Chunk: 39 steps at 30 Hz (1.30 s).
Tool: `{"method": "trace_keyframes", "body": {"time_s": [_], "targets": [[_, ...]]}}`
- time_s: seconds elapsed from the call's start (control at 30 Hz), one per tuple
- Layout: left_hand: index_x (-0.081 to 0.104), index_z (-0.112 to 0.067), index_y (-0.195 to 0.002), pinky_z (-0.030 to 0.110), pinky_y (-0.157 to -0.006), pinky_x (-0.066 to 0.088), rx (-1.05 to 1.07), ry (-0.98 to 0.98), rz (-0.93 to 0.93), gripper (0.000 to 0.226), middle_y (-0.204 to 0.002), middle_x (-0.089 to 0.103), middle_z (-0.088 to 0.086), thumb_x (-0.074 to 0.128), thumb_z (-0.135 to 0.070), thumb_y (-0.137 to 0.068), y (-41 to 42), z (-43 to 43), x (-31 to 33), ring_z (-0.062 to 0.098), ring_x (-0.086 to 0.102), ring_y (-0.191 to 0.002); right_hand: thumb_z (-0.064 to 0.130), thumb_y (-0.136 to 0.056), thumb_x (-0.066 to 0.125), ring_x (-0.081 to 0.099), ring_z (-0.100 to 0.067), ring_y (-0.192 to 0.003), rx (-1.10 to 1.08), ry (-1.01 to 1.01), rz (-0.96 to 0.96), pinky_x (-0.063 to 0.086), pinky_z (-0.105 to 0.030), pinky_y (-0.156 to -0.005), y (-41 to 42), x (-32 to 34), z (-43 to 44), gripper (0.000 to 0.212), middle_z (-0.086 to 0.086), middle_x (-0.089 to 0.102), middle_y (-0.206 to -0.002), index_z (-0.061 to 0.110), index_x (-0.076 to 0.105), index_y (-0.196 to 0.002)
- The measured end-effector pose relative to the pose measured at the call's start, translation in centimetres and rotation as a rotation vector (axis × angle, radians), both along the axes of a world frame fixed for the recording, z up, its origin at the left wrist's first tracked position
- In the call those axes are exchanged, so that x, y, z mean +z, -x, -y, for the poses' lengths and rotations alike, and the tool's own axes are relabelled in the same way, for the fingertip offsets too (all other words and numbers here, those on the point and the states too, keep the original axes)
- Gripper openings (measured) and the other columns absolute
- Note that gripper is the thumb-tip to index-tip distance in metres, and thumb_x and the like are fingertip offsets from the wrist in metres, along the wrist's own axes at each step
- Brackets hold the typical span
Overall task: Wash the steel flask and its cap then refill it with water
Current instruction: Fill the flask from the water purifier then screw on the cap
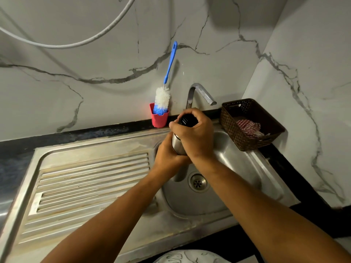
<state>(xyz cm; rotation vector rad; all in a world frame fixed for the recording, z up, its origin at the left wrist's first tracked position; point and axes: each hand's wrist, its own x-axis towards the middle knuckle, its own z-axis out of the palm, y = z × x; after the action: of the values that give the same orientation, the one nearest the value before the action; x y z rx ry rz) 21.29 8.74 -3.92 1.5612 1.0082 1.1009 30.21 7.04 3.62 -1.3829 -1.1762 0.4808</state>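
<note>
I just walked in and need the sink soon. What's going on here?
A person holds the steel flask over the sink. The left hand grips its body, and the right hand is wrapped round the black cap on top. No water can be seen coming from the tap. The bottle brush stands in its red holder by the wall.

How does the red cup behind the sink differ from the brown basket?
The red cup is small with solid walls; the brown basket is larger, rectangular, with perforated walls. The cup holds a bottle brush standing up; the basket holds a checked cloth lying crumpled inside. Both are open-topped and sit on the dark counter by the wall.
</note>
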Motion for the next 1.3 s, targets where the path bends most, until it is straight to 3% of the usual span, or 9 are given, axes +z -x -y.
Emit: {"method": "trace_keyframes", "body": {"time_s": [0.07,0.2,0.3,0.53,0.63,0.9,1.07,1.17,1.3], "targets": [[0.054,-0.017,-0.14,0.027,-0.091,0.061,0.0,0.001,-0.001,0.079,-0.122,0.071,-0.005,0.095,-0.019,-0.072,-0.1,0.1,-0.3,0.009,0.07,-0.111,0.023,-0.076,0.086,0.067,-0.008,-0.086,-0.025,0.032,0.009,0.057,-0.019,-0.073,0.2,0.0,0.1,0.027,0.005,0.071,-0.09,0.017,0.067,-0.095],[0.058,-0.02,-0.131,0.047,-0.09,0.063,-0.055,0.071,0.007,0.077,-0.117,0.071,0.004,0.094,-0.028,-0.063,1.0,-0.3,-0.3,0.022,0.072,-0.107,0.032,-0.075,0.09,0.066,-0.02,-0.113,0.505,0.238,0.046,0.06,-0.041,-0.095,-3.7,1.6,-1.0,0.065,-0.002,0.067,-0.123,0.021,0.056,-0.129],[0.059,-0.021,-0.131,0.038,-0.089,0.062,-0.123,0.056,-0.043,0.077,-0.116,0.069,-0.002,0.091,-0.032,-0.061,1.7,-0.5,0.8,0.013,0.069,-0.105,0.026,-0.073,0.09,0.059,-0.023,-0.13,0.738,0.311,0.109,0.052,-0.051,-0.105,-6.0,3.3,-1.5,0.095,-0.001,0.06,-0.14,0.03,0.036,-0.151],[0.057,-0.016,-0.131,0.049,-0.087,0.064,-0.117,0.035,0.003,0.075,-0.115,0.07,0.007,0.092,-0.018,-0.065,1.1,-0.5,0.7,0.024,0.072,-0.105,-0.01,-0.08,0.075,0.071,-0.03,-0.104,0.719,0.147,-0.036,0.059,-0.044,-0.093,-4.2,3.3,-0.7,0.027,-0.021,0.072,-0.104,-0.001,0.064,-0.103],[0.058,-0.014,-0.13,0.05,-0.087,0.064,-0.068,0.022,0.052,0.075,-0.114,0.073,0.007,0.093,-0.013,-0.064,0.6,0.0,0.0,0.027,0.073,-0.104,-0.008,-0.078,0.077,0.069,-0.031,-0.095,0.497,0.069,-0.028,0.06,-0.032,-0.081,-2.8,1.9,-0.3,0.023,-0.016,0.071,-0.094,0.002,0.067,-0.096],[0.057,-0.034,-0.125,0.018,-0.081,0.058,0.058,-0.028,0.072,0.073,-0.107,0.072,-0.016,0.093,-0.04,-0.063,-0.9,1.4,0.3,0.003,0.071,-0.102,0.012,-0.073,0.085,0.069,-0.014,-0.083,0.027,0.034,-0.032,0.06,-0.027,-0.073,-0.5,-0.3,-0.1,0.024,0.003,0.072,-0.087,0.014,0.069,-0.092],[0.062,-0.019,-0.126,0.046,-0.09,0.063,-0.103,0.017,0.024,0.069,-0.113,0.072,0.0,0.093,-0.018,-0.066,0.8,0.2,0.3,0.019,0.072,-0.105,0.017,-0.078,0.088,0.068,-0.022,-0.112,0.612,0.222,0.018,0.059,-0.042,-0.096,-4.5,2.1,-0.5,0.059,-0.006,0.069,-0.119,0.014,0.057,-0.127],[0.059,-0.027,-0.127,0.041,-0.092,0.062,-0.2,0.044,-0.035,0.072,-0.115,0.069,-0.006,0.092,-0.027,-0.063,1.6,0.1,1.5,0.013,0.069,-0.107,0.016,-0.077,0.088,0.06,-0.022,-0.128,0.779,0.3,0.069,0.055,-0.048,-0.103,-6.1,3.7,-0.9,0.086,-0.003,0.06,-0.139,0.024,0.041,-0.148],[0.059,-0.052,-0.114,0.044,-0.09,0.063,-0.205,0.014,-0.021,0.071,-0.111,0.069,-0.006,0.092,-0.009,-0.068,1.4,0.0,2.3,0.019,0.07,-0.107,-0.004,-0.082,0.078,0.069,-0.027,-0.114,0.806,0.227,-0.028,0.057,-0.041,-0.096,-4.9,4.1,-0.7,0.044,-0.015,0.071,-0.117,-0.001,0.06,-0.122]]}}
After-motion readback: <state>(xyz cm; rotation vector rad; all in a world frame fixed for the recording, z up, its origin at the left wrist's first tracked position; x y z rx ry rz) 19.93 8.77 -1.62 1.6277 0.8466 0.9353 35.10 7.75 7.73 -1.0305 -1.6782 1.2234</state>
